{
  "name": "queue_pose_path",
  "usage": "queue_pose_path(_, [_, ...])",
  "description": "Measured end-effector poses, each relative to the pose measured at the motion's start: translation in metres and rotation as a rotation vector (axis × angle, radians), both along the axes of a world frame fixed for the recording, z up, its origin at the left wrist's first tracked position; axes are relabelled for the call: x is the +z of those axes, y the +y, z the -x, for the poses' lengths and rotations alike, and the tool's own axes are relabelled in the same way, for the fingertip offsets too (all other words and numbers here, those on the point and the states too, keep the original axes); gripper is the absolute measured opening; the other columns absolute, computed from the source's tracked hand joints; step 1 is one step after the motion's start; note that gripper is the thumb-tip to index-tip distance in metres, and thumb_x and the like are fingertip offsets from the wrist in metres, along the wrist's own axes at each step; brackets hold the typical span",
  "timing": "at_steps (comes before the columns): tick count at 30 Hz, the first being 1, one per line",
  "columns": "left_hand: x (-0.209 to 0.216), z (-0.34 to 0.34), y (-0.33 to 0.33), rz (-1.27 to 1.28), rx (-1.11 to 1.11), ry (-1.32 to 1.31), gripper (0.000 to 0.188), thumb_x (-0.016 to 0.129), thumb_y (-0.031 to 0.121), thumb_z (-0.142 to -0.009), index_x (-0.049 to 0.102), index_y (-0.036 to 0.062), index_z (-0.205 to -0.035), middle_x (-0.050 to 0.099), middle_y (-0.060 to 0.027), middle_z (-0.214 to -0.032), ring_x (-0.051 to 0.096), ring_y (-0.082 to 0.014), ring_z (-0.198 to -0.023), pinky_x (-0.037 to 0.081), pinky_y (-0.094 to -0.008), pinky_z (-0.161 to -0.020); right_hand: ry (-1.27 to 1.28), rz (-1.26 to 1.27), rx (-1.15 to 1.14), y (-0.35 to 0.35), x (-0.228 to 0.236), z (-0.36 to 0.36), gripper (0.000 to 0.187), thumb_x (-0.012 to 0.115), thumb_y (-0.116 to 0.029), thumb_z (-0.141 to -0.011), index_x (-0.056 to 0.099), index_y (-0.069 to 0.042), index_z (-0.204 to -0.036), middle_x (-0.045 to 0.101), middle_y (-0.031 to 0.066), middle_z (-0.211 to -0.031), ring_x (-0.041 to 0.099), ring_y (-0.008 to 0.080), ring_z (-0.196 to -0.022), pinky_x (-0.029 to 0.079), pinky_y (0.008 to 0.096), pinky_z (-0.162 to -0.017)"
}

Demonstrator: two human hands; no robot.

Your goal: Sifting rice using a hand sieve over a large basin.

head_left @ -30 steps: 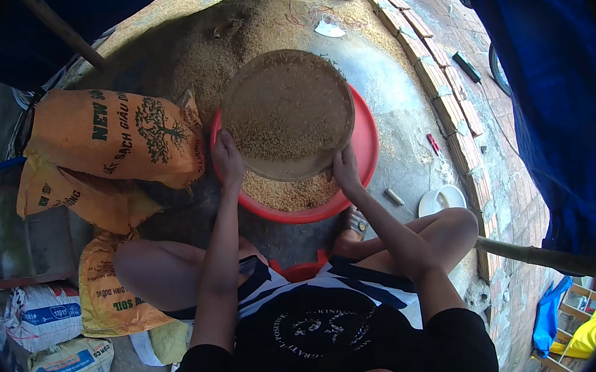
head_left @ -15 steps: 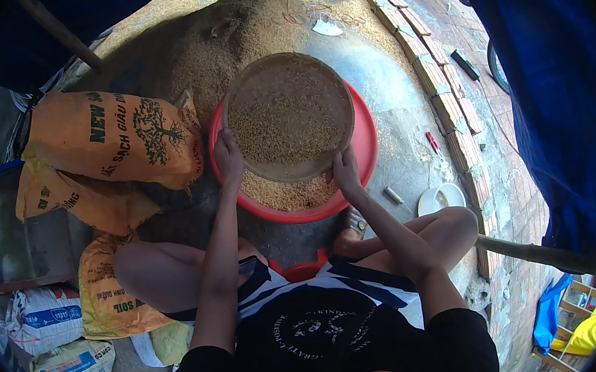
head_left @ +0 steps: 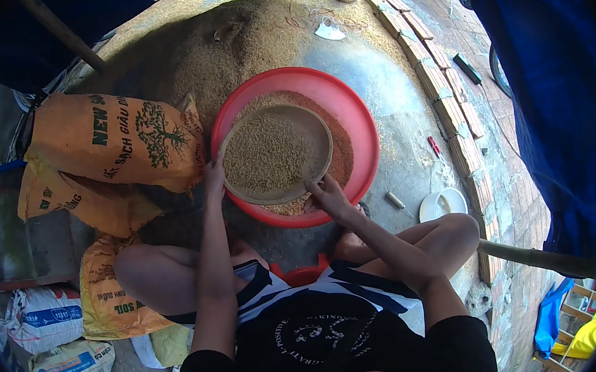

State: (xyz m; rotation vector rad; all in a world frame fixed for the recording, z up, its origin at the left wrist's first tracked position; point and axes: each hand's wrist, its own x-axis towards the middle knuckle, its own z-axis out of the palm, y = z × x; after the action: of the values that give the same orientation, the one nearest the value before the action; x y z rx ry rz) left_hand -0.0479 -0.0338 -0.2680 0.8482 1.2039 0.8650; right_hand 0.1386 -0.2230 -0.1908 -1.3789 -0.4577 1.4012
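A round sieve (head_left: 314, 127) with a thin rim is in front of me, low over the left part of a wide red basin (head_left: 361, 125). Yellowish grains (head_left: 262, 153) lie in the sieve, heaped toward its left and middle. Beneath it, the basin holds pale grain and a reddish-brown layer (head_left: 341, 149). On the sieve's left rim, my left hand (head_left: 214, 176) is closed, its fingertips partly hidden. My right hand (head_left: 329, 197) holds the lower right rim loosely, thumb at the edge and some fingers bent below it.
Orange sacks (head_left: 112, 144) lie left of the basin, with more sacks (head_left: 70, 370) nearer. A large grain pile (head_left: 225, 41) spreads beyond. A row of bricks (head_left: 440, 84) edges the floor on the right. A white bowl (head_left: 427, 209) and red-handled tool (head_left: 433, 145) lie on that side.
The sieve has moved nearer to me and left, lower over the basin, uncovering the basin's far and right parts. Both hands moved with it, and its grains gathered more to the left.
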Motion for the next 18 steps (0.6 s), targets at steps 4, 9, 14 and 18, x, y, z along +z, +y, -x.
queue_pose_path(4, [-0.009, -0.031, -0.015, -0.360, -0.112, 0.534, 0.035, 0.039, 0.031, -0.081, 0.050, -0.0023, -0.083, 0.051, -0.0203, -0.073, 0.052, -0.0275, -0.064, 0.038, -0.0353, -0.057, -0.185, 0.204, -0.119, 0.005, -0.043, -0.044, 0.020, 0.038, -0.017, -0.082, 0.043, 0.001, -0.088, 0.050, 0.0081, -0.060, 0.050, 0.0151, -0.043, 0.046, 0.0262, -0.043])
queue_pose_path(9, [0.020, -0.041, -0.027, -0.457, -0.193, 0.719, 0.035, 0.038, 0.029, -0.082, 0.048, -0.0036, -0.074, 0.048, -0.0186, -0.058, 0.050, -0.0310, -0.059, 0.035, -0.0377, -0.055, -0.240, 0.421, -0.141, -0.001, -0.064, -0.041, 0.021, 0.037, -0.016, -0.080, 0.046, 0.001, -0.074, 0.049, 0.0078, -0.054, 0.049, 0.0155, -0.041, 0.043, 0.0264, -0.038])
queue_pose_path(14, [0.052, -0.053, -0.038, -0.562, -0.148, 0.611, 0.032, 0.039, 0.027, -0.081, 0.046, -0.0041, -0.074, 0.048, -0.0176, -0.061, 0.050, -0.0296, -0.058, 0.035, -0.0373, -0.054, -0.295, 0.251, -0.126, 0.008, -0.057, -0.067, 0.019, 0.038, -0.017, -0.080, 0.045, 0.001, -0.080, 0.049, 0.0080, -0.055, 0.048, 0.0146, -0.039, 0.042, 0.0258, -0.037])
queue_pose_path(18, [0.045, -0.054, -0.042, -0.658, -0.050, 0.544, 0.034, 0.042, 0.027, -0.080, 0.047, -0.0052, -0.070, 0.048, -0.0168, -0.056, 0.050, -0.0283, -0.054, 0.036, -0.0366, -0.053, -0.321, 0.221, -0.197, 0.007, -0.044, -0.053, 0.022, 0.037, -0.019, -0.082, 0.044, 0.002, -0.085, 0.050, 0.0076, -0.060, 0.050, 0.0151, -0.041, 0.043, 0.0244, -0.037])
